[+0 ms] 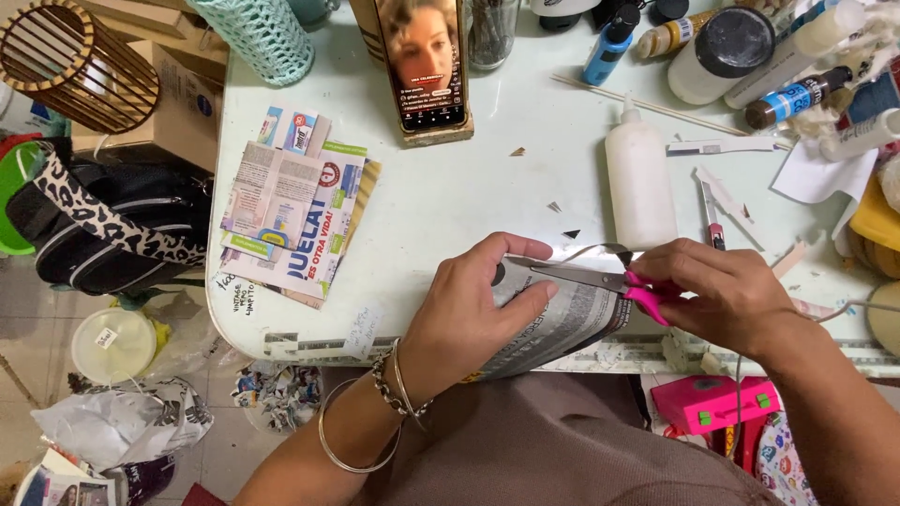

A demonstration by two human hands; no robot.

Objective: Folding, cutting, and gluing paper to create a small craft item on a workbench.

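Note:
My left hand (478,309) grips a silvery printed sheet of packaging (572,319) at the near edge of the pale table (450,206). In my right hand (727,290) is a pair of pink-handled scissors (600,279), its blades lying across the sheet's upper edge and pointing left toward my left thumb. A thin curled strip of the sheet (595,250) rises just above the blades. Bracelets circle my left wrist.
A white glue bottle (639,183) lies just beyond the scissors, with a craft knife (712,220) to its right. A phone (422,66) stands propped at the back. Flattened printed cartons (295,215) are stacked at the left. Paint bottles crowd the back right corner.

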